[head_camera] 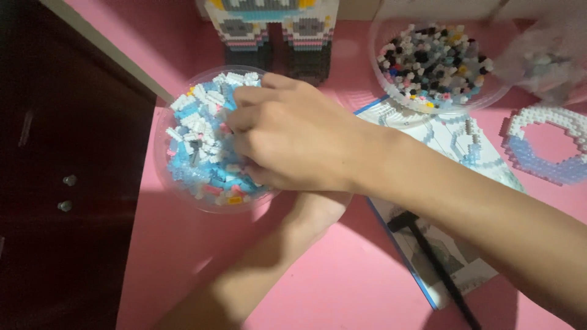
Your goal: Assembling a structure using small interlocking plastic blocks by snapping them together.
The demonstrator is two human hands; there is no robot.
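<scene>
A clear plastic bowl (165, 131) on the pink table (342, 275) holds many tiny blue, white and pink building bricks (202, 134). My right hand (293, 143) reaches in from the right and lies over the bowl, fingers curled down into the bricks with the tips hidden among them. My left arm comes up from the bottom edge. My left hand (318, 208) is mostly hidden under the right hand at the bowl's near right side, so its grip does not show.
A second clear bowl (382, 79) of black, white and mixed bricks stands at the back right. A built brick figure (275, 30) stands behind. A printed sheet (446, 153) with a black stick (434, 256), and a white-and-blue brick ring (550, 146), lie right. A dark cabinet (61, 183) borders left.
</scene>
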